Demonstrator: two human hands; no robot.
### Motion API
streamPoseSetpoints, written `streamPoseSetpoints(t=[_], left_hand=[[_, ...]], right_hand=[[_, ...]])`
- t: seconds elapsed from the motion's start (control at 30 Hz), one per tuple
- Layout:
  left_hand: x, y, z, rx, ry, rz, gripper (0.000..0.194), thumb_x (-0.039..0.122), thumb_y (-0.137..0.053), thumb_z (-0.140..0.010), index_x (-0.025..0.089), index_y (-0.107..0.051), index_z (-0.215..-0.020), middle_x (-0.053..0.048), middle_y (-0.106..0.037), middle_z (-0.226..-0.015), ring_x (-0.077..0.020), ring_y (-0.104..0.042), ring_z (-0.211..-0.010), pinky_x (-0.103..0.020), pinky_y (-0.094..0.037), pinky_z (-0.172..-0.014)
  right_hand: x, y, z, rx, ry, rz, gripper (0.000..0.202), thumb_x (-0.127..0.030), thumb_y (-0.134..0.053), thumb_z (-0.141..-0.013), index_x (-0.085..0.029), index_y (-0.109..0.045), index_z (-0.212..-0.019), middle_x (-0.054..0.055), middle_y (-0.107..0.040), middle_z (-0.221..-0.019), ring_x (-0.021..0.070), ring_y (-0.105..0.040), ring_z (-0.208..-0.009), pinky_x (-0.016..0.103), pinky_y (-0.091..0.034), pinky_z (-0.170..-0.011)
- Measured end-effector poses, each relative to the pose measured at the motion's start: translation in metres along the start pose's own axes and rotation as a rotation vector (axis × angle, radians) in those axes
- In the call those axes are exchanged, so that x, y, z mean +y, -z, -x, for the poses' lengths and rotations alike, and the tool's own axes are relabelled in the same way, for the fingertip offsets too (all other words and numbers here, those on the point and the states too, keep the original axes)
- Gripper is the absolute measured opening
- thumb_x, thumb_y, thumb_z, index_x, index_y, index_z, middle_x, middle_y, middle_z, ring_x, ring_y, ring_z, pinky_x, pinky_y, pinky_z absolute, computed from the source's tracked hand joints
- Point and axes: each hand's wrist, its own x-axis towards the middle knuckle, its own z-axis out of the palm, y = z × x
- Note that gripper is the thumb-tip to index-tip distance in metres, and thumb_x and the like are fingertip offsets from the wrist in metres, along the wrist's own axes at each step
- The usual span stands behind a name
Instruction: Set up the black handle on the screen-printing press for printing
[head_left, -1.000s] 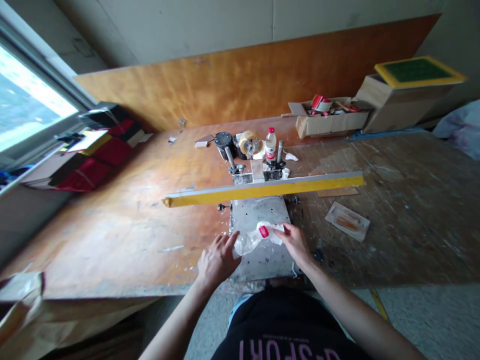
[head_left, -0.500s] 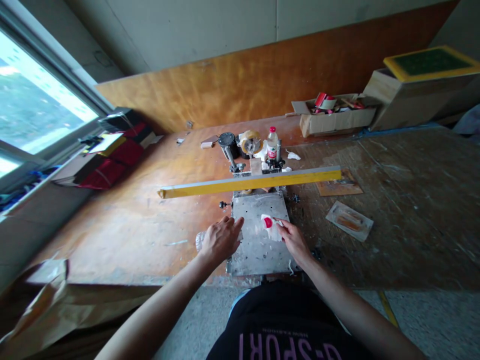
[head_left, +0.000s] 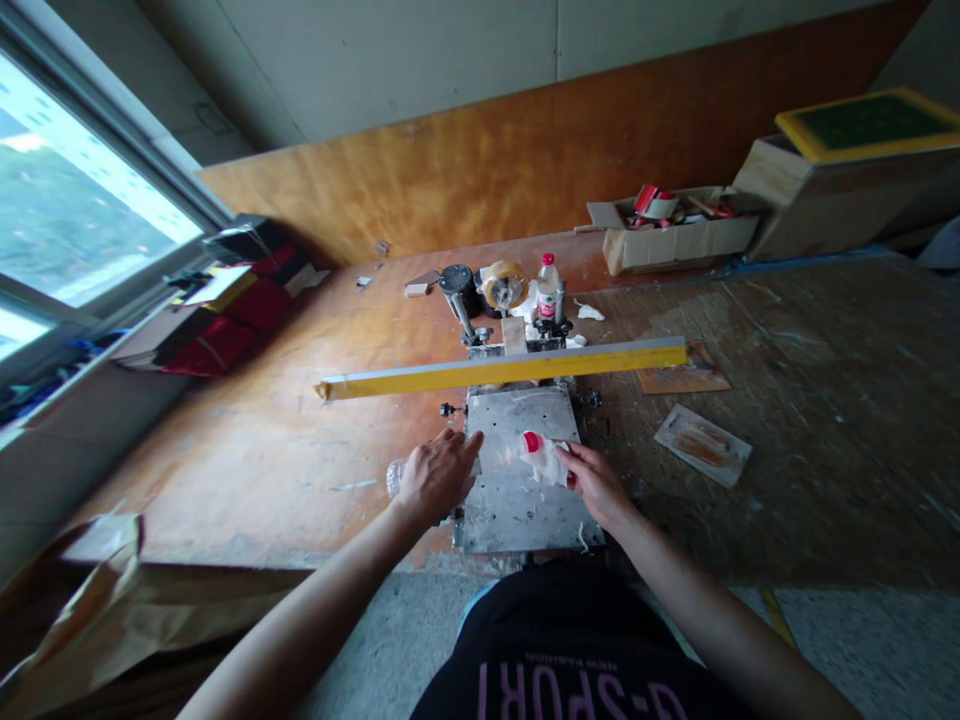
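Note:
My left hand [head_left: 441, 470] is wrapped around a clear plastic bottle [head_left: 394, 478], which lies on its side with its base showing to the left. Much of the bottle is hidden by the fingers. Closed on a crumpled white cloth [head_left: 551, 465], my right hand [head_left: 592, 480] is just over the metal plate [head_left: 517, 525]. A round red spot [head_left: 532, 441] shows at the cloth's left end; whether it is a cap or a stain I cannot tell. Beyond both hands, a long yellow squeegee [head_left: 502, 373] spans the plate's far end.
A red-capped bottle [head_left: 547, 290], a tape roll [head_left: 505, 287] and a black cylinder [head_left: 459, 290] stand behind the squeegee. To the right lie a clear packet [head_left: 703, 445] and an open carton [head_left: 679, 245]. Stacked red and black boxes [head_left: 225, 300] sit by the window.
The cloth in my right hand has turned and bunched up, with its red spot now rounder. My left hand has shifted slightly left with the bottle.

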Motion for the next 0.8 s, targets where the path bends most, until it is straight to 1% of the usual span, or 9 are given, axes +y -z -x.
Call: streamPoseSetpoints(t=[0.07,0.17,0.27,0.37,0.5,0.63,0.73,0.8], left_hand=[[-0.003,-0.002,-0.002,0.001,0.034,0.011,0.042,0.027,-0.055,-0.081,0.024,-0.051,-0.122,-0.009,-0.062,-0.099,-0.0272,-0.056,-0.1,-0.034,-0.049,-0.07],[-0.002,-0.004,-0.001,0.005,0.029,0.033,0.042,0.028,-0.056,-0.08,0.024,-0.052,-0.122,-0.009,-0.062,-0.098,-0.0273,-0.056,-0.101,-0.033,-0.049,-0.069],[0.0,-0.006,0.004,-0.014,0.031,0.089,0.047,0.028,-0.059,-0.078,0.026,-0.051,-0.125,-0.009,-0.063,-0.101,-0.0271,-0.056,-0.102,-0.034,-0.049,-0.073],[-0.001,-0.011,0.01,-0.03,0.062,0.147,0.052,0.03,-0.061,-0.078,0.027,-0.05,-0.129,-0.009,-0.064,-0.105,-0.0273,-0.054,-0.107,-0.034,-0.049,-0.075],[-0.009,-0.024,0.015,0.001,0.13,0.189,0.05,0.034,-0.063,-0.079,0.027,-0.052,-0.127,-0.009,-0.066,-0.104,-0.028,-0.057,-0.105,-0.035,-0.049,-0.076],[-0.019,-0.038,0.015,0.046,0.168,0.269,0.053,0.035,-0.066,-0.076,0.026,-0.054,-0.126,-0.008,-0.067,-0.105,-0.0283,-0.06,-0.104,-0.036,-0.049,-0.079],[-0.031,-0.051,0.014,0.059,0.22,0.428,0.058,0.037,-0.069,-0.072,0.028,-0.054,-0.127,-0.008,-0.068,-0.11,-0.0286,-0.061,-0.106,-0.036,-0.049,-0.084],[-0.045,-0.064,0.012,0.056,0.287,0.613,0.061,0.04,-0.072,-0.069,0.028,-0.054,-0.127,-0.006,-0.069,-0.111,-0.0279,-0.063,-0.104,-0.036,-0.049,-0.086]], right_hand=[[0.0,-0.002,-0.001,-0.015,-0.021,-0.029,0.041,-0.049,-0.074,-0.068,-0.019,-0.071,-0.096,0.002,-0.073,-0.082,0.0175,-0.064,-0.07,0.027,-0.048,-0.064],[-0.004,-0.008,-0.005,-0.008,-0.029,-0.089,0.039,-0.047,-0.077,-0.064,-0.019,-0.071,-0.091,0.002,-0.073,-0.082,0.0169,-0.064,-0.069,0.027,-0.049,-0.063],[-0.01,-0.012,-0.009,0.012,-0.034,-0.176,0.034,-0.042,-0.081,-0.061,-0.021,-0.071,-0.086,0.001,-0.073,-0.081,0.0153,-0.063,-0.067,0.027,-0.05,-0.065],[-0.014,-0.013,-0.011,0.015,-0.051,-0.236,0.031,-0.038,-0.082,-0.059,-0.021,-0.071,-0.082,0.0,-0.072,-0.079,0.0144,-0.063,-0.067,0.027,-0.051,-0.067],[-0.014,-0.015,-0.01,0.005,-0.054,-0.225,0.031,-0.037,-0.082,-0.061,-0.02,-0.072,-0.084,0.0,-0.073,-0.082,0.0141,-0.063,-0.07,0.026,-0.049,-0.069],[-0.014,-0.021,-0.011,-0.04,-0.038,-0.181,0.031,-0.039,-0.08,-0.064,-0.02,-0.072,-0.087,0.001,-0.072,-0.084,0.0141,-0.063,-0.072,0.025,-0.048,-0.067],[-0.015,-0.025,-0.013,-0.064,-0.037,-0.167,0.031,-0.04,-0.078,-0.066,-0.02,-0.072,-0.088,0.003,-0.073,-0.087,0.0162,-0.064,-0.075,0.026,-0.048,-0.066],[-0.016,-0.025,-0.014,-0.057,-0.049,-0.174,0.031,-0.041,-0.078,-0.067,-0.021,-0.072,-0.089,0.004,-0.073,-0.09,0.0177,-0.065,-0.077,0.027,-0.049,-0.067]])
